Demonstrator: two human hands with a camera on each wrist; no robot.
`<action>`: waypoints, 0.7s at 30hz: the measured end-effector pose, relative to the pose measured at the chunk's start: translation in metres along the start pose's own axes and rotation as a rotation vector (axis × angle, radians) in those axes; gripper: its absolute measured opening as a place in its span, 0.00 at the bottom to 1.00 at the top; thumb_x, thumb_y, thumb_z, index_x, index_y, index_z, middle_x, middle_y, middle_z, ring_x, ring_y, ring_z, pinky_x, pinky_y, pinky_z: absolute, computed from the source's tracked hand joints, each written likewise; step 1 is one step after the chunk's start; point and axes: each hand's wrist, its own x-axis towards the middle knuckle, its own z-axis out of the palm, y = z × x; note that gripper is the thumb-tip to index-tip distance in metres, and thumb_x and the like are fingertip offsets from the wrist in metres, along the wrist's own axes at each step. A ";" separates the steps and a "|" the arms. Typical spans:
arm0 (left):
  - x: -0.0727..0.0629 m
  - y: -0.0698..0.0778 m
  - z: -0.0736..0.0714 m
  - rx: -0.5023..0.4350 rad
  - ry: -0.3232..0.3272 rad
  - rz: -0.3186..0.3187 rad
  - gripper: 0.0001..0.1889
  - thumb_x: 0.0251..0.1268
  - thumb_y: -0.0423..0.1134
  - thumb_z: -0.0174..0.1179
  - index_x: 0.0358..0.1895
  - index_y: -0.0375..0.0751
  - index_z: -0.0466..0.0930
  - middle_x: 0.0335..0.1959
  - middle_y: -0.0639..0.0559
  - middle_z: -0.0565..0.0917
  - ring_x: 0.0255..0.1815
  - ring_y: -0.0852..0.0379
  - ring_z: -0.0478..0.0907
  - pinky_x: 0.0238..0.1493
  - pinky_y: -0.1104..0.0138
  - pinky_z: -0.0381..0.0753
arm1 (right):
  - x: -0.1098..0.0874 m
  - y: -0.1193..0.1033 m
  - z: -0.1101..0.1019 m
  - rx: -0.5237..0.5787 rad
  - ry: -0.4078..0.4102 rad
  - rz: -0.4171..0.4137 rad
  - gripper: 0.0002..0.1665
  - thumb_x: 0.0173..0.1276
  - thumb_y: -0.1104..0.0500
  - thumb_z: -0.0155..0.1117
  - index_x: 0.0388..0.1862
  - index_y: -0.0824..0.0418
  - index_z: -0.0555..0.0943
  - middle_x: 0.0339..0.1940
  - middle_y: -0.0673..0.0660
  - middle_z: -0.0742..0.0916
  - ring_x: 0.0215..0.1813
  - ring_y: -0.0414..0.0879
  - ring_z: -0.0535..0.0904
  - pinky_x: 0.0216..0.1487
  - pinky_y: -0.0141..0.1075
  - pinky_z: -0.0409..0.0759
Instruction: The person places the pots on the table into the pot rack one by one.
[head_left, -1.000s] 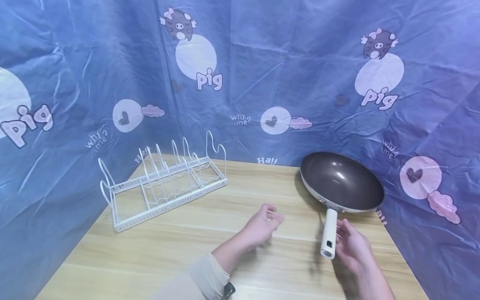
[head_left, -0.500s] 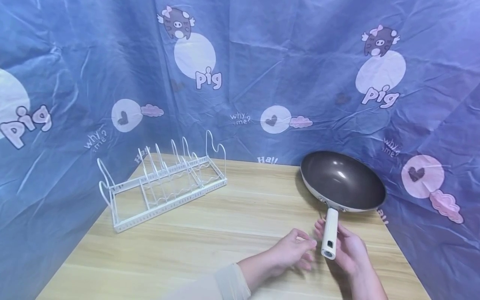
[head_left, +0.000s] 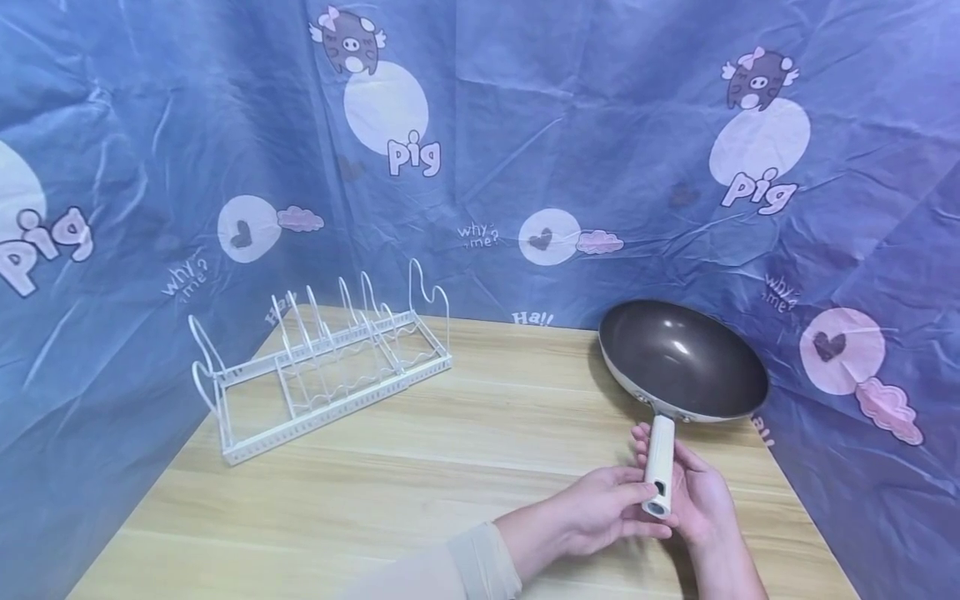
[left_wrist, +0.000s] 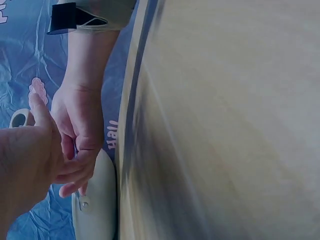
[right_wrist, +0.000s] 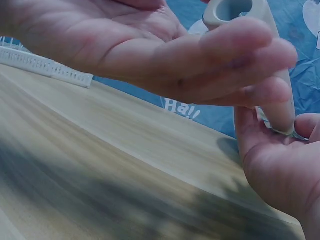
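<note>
Pan (head_left: 686, 358): right side of the table (head_left: 510, 392), near the curtain (head_left: 480, 150). Its dark inside faces up and toward the person; the pale handle (head_left: 660, 454) points at the person, with a hole close to its end.

Right hand (head_left: 708, 500): comes from the right, palm up under the handle, and grips it loosely, fingertips showing on the left and thumb on the right. The right wrist view also shows the thumb and a finger on opposite sides of the handle.

Left hand (head_left: 592, 512): at the handle's end. Its fingers run nearly straight below that end (the right wrist view shows them best), uncurled; the thumb lies against the handle in the head view. How firmly it presses is hard to tell. Its fingertips are close by the right palm.

Sleeves: the left sleeve (head_left: 480, 560) is pale; a dark strap (left_wrist: 63, 19) shows at the right cuff.

Rack (head_left: 337, 410): white wire, set aslant on the left side of the table, well apart from both hands, its uprights pointing up. Curtain: blue, creased, printed with pigs, hearts and lettering.
</note>
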 end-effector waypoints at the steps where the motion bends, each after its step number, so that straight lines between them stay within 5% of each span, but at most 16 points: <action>1: 0.001 0.001 0.001 0.000 0.005 -0.001 0.20 0.82 0.32 0.57 0.71 0.28 0.73 0.60 0.35 0.86 0.67 0.31 0.84 0.69 0.51 0.88 | 0.000 0.000 -0.001 -0.002 -0.005 -0.002 0.52 0.87 0.39 0.04 0.84 0.72 0.62 0.82 0.70 0.74 0.81 0.62 0.75 0.89 0.46 0.67; 11: 0.009 0.003 0.006 -0.033 0.052 -0.039 0.18 0.80 0.29 0.59 0.66 0.26 0.76 0.59 0.36 0.85 0.64 0.41 0.85 0.73 0.54 0.86 | 0.001 -0.003 -0.009 -0.036 0.026 -0.024 0.41 0.92 0.46 0.17 0.84 0.69 0.64 0.80 0.67 0.78 0.78 0.60 0.79 0.86 0.46 0.73; 16: 0.008 0.008 0.004 -0.092 0.059 -0.062 0.21 0.78 0.24 0.56 0.70 0.22 0.73 0.63 0.33 0.84 0.72 0.35 0.81 0.79 0.49 0.80 | 0.006 0.001 -0.007 0.011 0.025 -0.022 0.45 0.90 0.43 0.13 0.83 0.67 0.66 0.77 0.68 0.80 0.76 0.61 0.80 0.86 0.44 0.72; 21: 0.006 0.012 -0.001 -0.064 0.047 -0.102 0.22 0.78 0.25 0.55 0.71 0.24 0.73 0.62 0.33 0.85 0.69 0.40 0.83 0.80 0.51 0.79 | 0.007 0.005 -0.007 0.006 0.020 -0.029 0.50 0.88 0.40 0.07 0.82 0.68 0.67 0.74 0.69 0.82 0.75 0.60 0.80 0.85 0.45 0.73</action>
